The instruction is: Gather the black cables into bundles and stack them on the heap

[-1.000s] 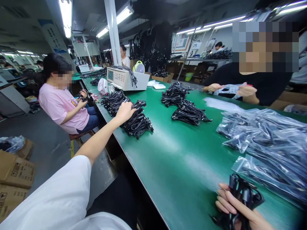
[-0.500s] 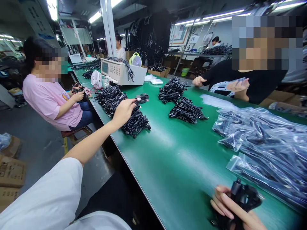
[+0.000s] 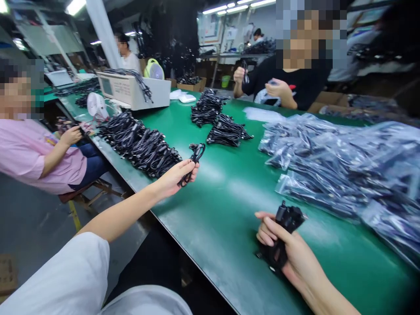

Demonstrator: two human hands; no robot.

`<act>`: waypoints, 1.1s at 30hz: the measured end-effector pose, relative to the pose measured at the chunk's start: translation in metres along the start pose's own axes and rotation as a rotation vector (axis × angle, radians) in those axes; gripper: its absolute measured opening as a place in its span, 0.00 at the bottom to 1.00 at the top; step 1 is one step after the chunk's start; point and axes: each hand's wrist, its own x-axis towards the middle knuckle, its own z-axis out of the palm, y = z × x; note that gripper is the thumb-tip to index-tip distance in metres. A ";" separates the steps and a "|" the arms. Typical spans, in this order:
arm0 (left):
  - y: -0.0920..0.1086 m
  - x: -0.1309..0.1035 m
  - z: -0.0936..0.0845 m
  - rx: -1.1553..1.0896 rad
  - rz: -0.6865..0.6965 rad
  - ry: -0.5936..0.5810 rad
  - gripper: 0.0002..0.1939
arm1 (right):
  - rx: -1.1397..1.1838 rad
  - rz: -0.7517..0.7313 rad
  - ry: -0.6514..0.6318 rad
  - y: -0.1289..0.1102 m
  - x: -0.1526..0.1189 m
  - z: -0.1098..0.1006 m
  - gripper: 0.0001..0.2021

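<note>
A looped black cable (image 3: 197,152) is pinched in my left hand (image 3: 180,177), just in front of a long heap of bundled black cables (image 3: 138,142). My right hand (image 3: 278,236) is closed around a bunch of black cables (image 3: 285,225), whose connector ends stick out above and below the fingers. Both hands are over the green table (image 3: 210,218). Two smaller stacks of black cables, a rear one (image 3: 206,107) and a nearer one (image 3: 227,131), lie past my left hand.
Clear plastic bags of cables (image 3: 328,162) cover the table's right side. A boxy tester (image 3: 131,89), a white fan (image 3: 96,106) and a green fan (image 3: 153,70) stand at the back left. Co-workers sit at left, in a pink shirt (image 3: 29,153), and across, in black (image 3: 302,83).
My left hand has come away from the heap with a looped cable. My right hand, still holding its bunch, shows higher and further left. The view has turned right.
</note>
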 end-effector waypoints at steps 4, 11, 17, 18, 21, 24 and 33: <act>0.002 -0.017 0.056 -0.182 -0.095 -0.223 0.24 | 0.016 0.020 -0.010 0.003 -0.011 0.013 0.21; -0.009 -0.009 0.116 -0.092 -0.105 -0.550 0.17 | 0.004 -0.105 -0.078 0.005 -0.012 0.008 0.19; -0.012 0.005 0.104 -0.129 -0.120 -0.381 0.15 | -0.019 0.085 -0.023 0.008 -0.009 -0.001 0.19; -0.012 0.006 0.102 -0.151 -0.140 -0.373 0.15 | -0.018 0.111 -0.030 0.009 -0.008 0.000 0.19; -0.012 0.008 0.100 -0.179 -0.201 -0.390 0.15 | -0.020 0.161 -0.047 0.009 -0.007 0.002 0.20; -0.011 0.009 0.101 -0.209 -0.224 -0.379 0.17 | -0.011 0.188 -0.032 0.008 -0.007 0.004 0.20; -0.014 0.008 0.100 -0.298 -0.237 -0.390 0.19 | -0.007 0.167 -0.035 0.007 -0.008 0.002 0.18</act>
